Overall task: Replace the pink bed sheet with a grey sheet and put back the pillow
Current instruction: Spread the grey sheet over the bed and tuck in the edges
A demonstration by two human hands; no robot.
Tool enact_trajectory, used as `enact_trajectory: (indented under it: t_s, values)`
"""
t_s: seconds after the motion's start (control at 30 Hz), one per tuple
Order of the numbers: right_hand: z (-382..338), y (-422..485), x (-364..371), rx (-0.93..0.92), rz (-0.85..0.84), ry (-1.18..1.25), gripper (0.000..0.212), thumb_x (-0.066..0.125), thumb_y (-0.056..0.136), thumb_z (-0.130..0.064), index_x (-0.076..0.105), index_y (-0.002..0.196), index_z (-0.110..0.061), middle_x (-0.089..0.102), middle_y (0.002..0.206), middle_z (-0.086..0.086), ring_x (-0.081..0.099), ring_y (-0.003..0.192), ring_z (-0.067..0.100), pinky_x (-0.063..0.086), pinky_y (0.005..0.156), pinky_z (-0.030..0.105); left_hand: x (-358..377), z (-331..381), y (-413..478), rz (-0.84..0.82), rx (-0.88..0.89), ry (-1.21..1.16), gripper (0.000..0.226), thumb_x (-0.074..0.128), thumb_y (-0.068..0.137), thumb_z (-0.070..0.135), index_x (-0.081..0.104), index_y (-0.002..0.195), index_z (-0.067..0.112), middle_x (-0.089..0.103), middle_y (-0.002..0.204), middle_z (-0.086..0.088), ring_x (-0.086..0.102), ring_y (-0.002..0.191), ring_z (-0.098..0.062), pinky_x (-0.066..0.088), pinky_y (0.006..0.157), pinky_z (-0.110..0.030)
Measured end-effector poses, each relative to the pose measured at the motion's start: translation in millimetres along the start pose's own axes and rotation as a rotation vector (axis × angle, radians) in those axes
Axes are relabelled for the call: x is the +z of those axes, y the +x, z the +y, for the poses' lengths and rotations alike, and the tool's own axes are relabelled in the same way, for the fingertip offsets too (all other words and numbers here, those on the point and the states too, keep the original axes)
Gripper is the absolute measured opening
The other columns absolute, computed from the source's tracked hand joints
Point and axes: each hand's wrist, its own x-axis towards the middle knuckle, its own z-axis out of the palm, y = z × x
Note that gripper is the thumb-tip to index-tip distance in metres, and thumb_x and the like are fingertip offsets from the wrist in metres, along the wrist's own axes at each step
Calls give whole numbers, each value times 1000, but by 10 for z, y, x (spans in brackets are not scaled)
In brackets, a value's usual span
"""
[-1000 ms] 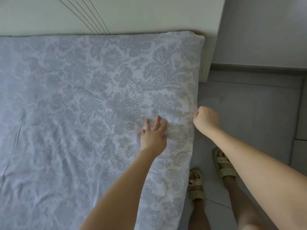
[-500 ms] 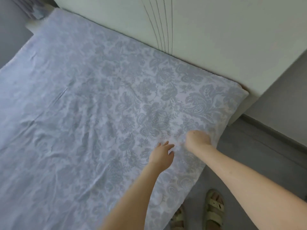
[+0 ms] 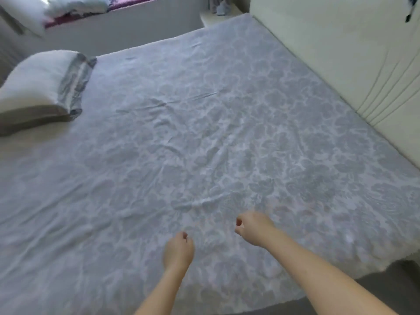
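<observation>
- Here, closest in, the left hand [image 3: 178, 251] and the right hand [image 3: 252, 228] hover just above the near side of the bed. Both have loosely curled fingers, and no cloth shows in either, so the grip looks released.
- Under them, the grey sheet [image 3: 216, 137] covers the whole mattress as far as the frame shows. No pink shows on the bed, so I judge the swap itself done.
- Mid-bed, shallow creases run across the sheet, so some smoothing seems left. Whether the edges are tucked I cannot tell.
- Further off, at the left edge, the pillow [image 3: 38, 87] lies on the sheet, well apart from the headboard [image 3: 341, 64] on the right. It likely has yet to go back to its place.
- Farthest, on the window ledge [image 3: 136, 26], sits pale bedding [image 3: 75, 5] with a strip of pink fabric [image 3: 131, 0] beside it. That may be the removed sheet, though blur leaves it unsure.
</observation>
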Motion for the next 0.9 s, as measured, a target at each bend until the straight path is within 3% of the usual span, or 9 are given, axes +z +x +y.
enact_trajectory:
  t_s: [0.07, 0.13, 0.2, 0.4, 0.5, 0.6, 0.73, 0.83, 0.9]
  values:
    - [-355, 53, 221, -34, -60, -77, 39, 45, 98, -39, 53, 127, -14, 56, 127, 9, 52, 115, 27, 41, 84, 33, -80, -613, 8, 27, -197, -116, 30, 39, 96, 23, 55, 76, 9, 66, 98, -17, 57, 83, -30, 42, 68, -29]
    - [-693, 130, 472, -65, -105, -154, 45, 47, 96, -42, 49, 132, -15, 51, 134, 8, 48, 121, 27, 41, 93, 34, -95, -1222, 11, 62, -390, -243, 37, 37, 98, 25, 65, 89, 4, 66, 106, -22, 59, 91, -33, 47, 80, -31]
    - [-960, 210, 712, -96, -134, -294, 48, 47, 95, -45, 48, 132, -14, 51, 134, 7, 48, 121, 27, 42, 95, 36, 0, -1767, -5, 58, -560, -363, 43, 39, 98, 29, 64, 108, -5, 62, 115, -25, 59, 107, -38, 45, 89, -36]
    - [-1338, 397, 1197, -108, -220, -479, 58, 47, 95, -46, 33, 143, -16, 46, 136, 7, 48, 120, 26, 44, 93, 35, 646, -2552, -141, 35, -943, -1058, 63, 50, 94, 43, 50, 123, -12, 54, 125, -26, 56, 109, -42, 51, 88, -51]
    - [-1358, 466, 1323, -116, -231, -529, 66, 49, 92, -52, 31, 144, -15, 44, 137, 9, 50, 118, 28, 47, 92, 36, 828, -2414, -140, -12, -934, -1469, 63, 57, 92, 37, 38, 137, -3, 40, 142, -18, 41, 127, -40, 43, 95, -53]
    - [-1319, 418, 1527, -122, -274, -650, 84, 50, 85, -64, 23, 146, -14, 36, 143, 13, 43, 125, 32, 45, 94, 39, 1126, -2215, -107, 13, -904, -1760, 51, 58, 93, 28, 45, 131, -4, 51, 129, -19, 54, 113, -36, 48, 83, -44]
    - [-1200, 278, 1919, -113, -293, -930, 105, 54, 80, -66, 11, 148, 1, 14, 152, 30, 22, 139, 42, 36, 107, 45, 1464, -2031, -79, 267, -994, -1687, 18, 54, 95, 14, 58, 101, -3, 60, 112, -25, 56, 87, -28, 49, 80, -41]
    - [-1128, 308, 2131, -188, -270, -1177, 64, 53, 94, -36, 35, 133, 12, 42, 133, 36, 53, 113, 40, 52, 81, 35, 1608, -2026, -73, 388, -930, -1505, 25, 54, 95, 14, 54, 73, 2, 62, 82, -20, 62, 82, -36, 50, 78, -44]
    - [-1190, 282, 2069, -347, -255, -1258, 7, 55, 88, -4, 56, 93, 1, 60, 90, 16, 52, 67, 20, 37, 49, 22, 1619, -2050, -114, 429, -847, -1358, 35, 53, 95, 16, 48, 64, 2, 58, 68, -19, 61, 76, -39, 44, 66, -39]
